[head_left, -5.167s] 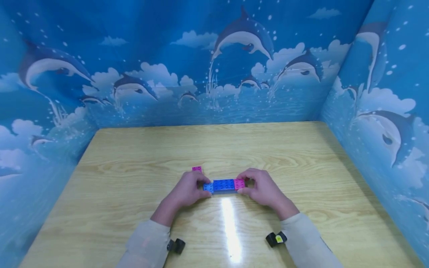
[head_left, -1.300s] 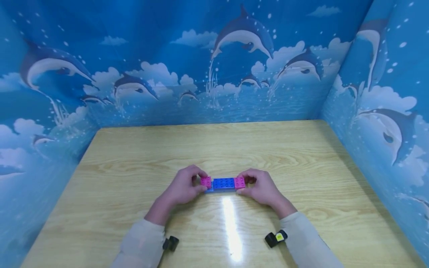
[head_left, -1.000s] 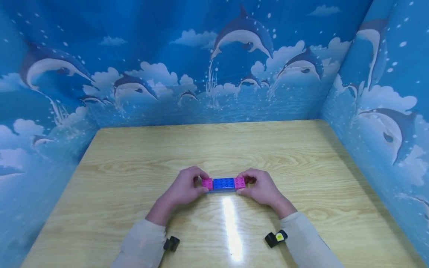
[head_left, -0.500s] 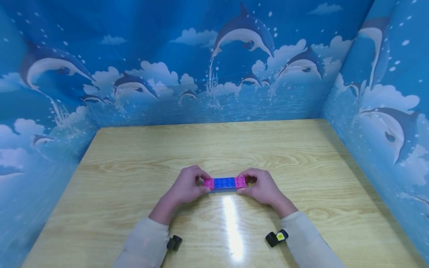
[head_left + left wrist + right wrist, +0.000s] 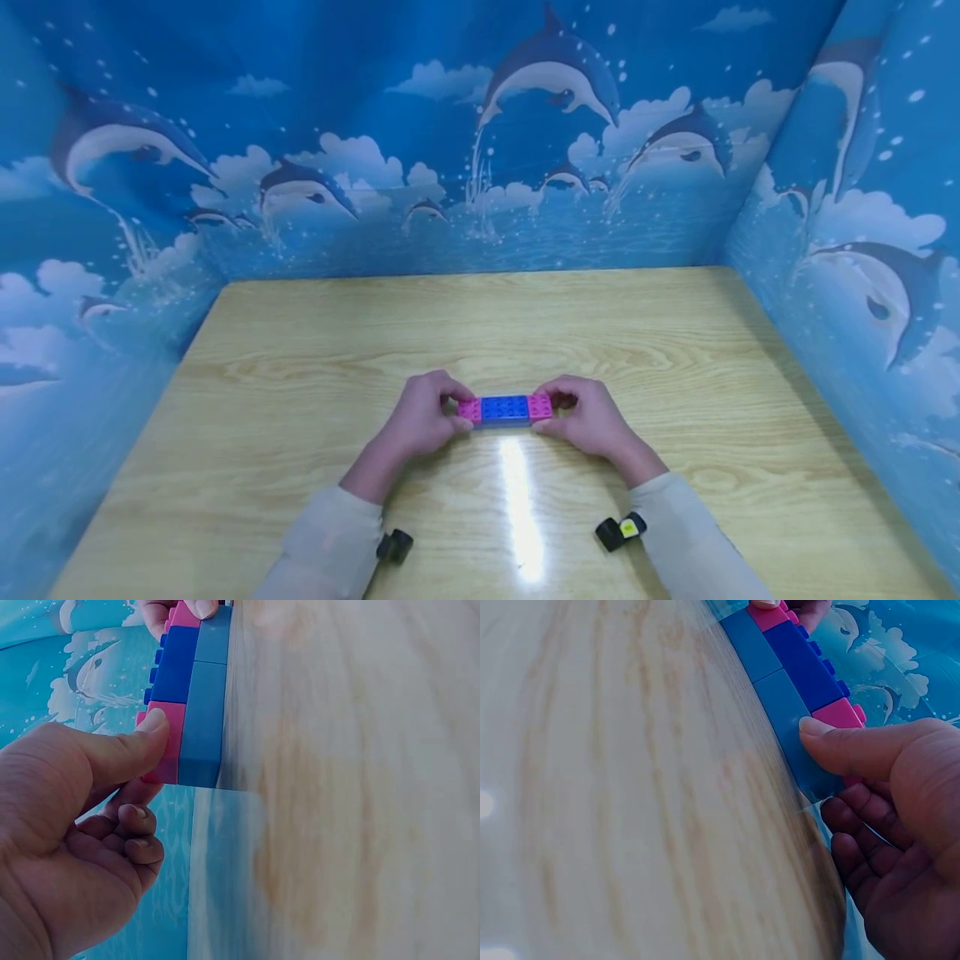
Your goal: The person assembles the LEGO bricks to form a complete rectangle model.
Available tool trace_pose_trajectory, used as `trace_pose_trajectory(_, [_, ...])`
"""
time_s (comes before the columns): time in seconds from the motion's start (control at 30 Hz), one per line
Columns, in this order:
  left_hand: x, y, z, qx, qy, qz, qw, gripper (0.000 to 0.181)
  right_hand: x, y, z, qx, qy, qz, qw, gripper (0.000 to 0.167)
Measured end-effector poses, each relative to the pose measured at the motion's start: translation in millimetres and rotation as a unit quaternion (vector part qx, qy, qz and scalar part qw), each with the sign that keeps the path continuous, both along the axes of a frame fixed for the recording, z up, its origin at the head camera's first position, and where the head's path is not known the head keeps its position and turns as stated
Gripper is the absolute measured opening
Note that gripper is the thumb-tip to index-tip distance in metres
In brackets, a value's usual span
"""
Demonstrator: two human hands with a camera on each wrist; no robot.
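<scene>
A two-layer row of toy building bricks lies on the table between both hands. Its upper layer has a dark blue brick (image 5: 505, 408) in the middle, flanked by a left pink brick (image 5: 469, 410) and a right pink brick (image 5: 540, 406). Underneath are two light blue bricks, a left one (image 5: 202, 724) and a right one (image 5: 751, 646), end to end. My left hand (image 5: 422, 418) pinches the left pink brick between thumb and fingers. At the other end my right hand (image 5: 591, 421) grips the row, its thumb on the right pink and light blue bricks; its fingertips behind are partly hidden.
The wooden table (image 5: 300, 333) carries a bright light reflection in front of the bricks. Blue dolphin-printed curtains (image 5: 420, 183) close off its back and sides. Both sleeves bear black wrist cameras, left (image 5: 394, 547) and right (image 5: 621, 532).
The left pink brick, earlier on the table behind my left hand, now sits on the light blue brick's left end, close against the dark blue one. My right hand has kept its hold.
</scene>
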State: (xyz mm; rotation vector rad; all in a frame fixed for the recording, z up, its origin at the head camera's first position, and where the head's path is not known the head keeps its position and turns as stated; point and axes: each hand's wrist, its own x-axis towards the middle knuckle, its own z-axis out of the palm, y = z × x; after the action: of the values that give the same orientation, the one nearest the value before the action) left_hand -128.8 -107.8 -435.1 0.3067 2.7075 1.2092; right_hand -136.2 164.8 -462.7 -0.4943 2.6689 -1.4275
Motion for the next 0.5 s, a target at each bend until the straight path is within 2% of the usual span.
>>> trace_pose_trajectory(0.33, [2.8,-2.5,-2.9,-0.005,0.030,-0.022,0.9993,0.034,-1.0,1.4,-1.8,0.000,-0.005,0.002,1.0000,0.039])
trace_pose_trajectory(0.5, [2.4,-2.0,-1.8,-0.009,0.017,-0.018,0.9997,0.033,-1.4,3.1,-1.4,-0.001,-0.010,0.001,0.9999,0.038])
